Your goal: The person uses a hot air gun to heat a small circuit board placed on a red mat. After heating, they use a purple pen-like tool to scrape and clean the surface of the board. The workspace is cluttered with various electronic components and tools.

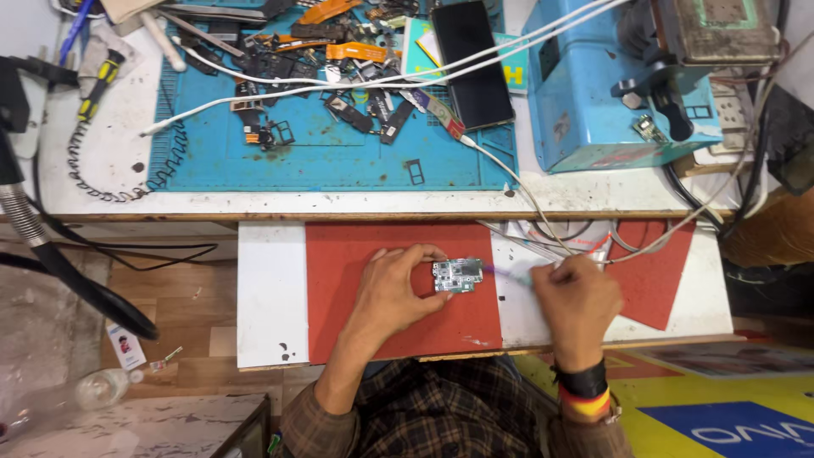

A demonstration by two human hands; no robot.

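Note:
My left hand [392, 288] pinches a small green circuit board [458, 276] by its left edge, holding it just above a red mat [339, 297] on the pull-out shelf. My right hand [578, 305] grips a thin tool with a purple-tinted shaft [507, 275] whose tip touches the board's right edge. The part of the tool inside my right fist is hidden. A black, red and yellow band sits on my right wrist.
A blue work mat [322, 157] on the bench above holds several loose phone parts, flex cables and a dark phone [471, 61]. A blue machine [610, 85] stands at right. White cables [543, 220] trail down to the shelf. A black hose [51, 263] hangs at left.

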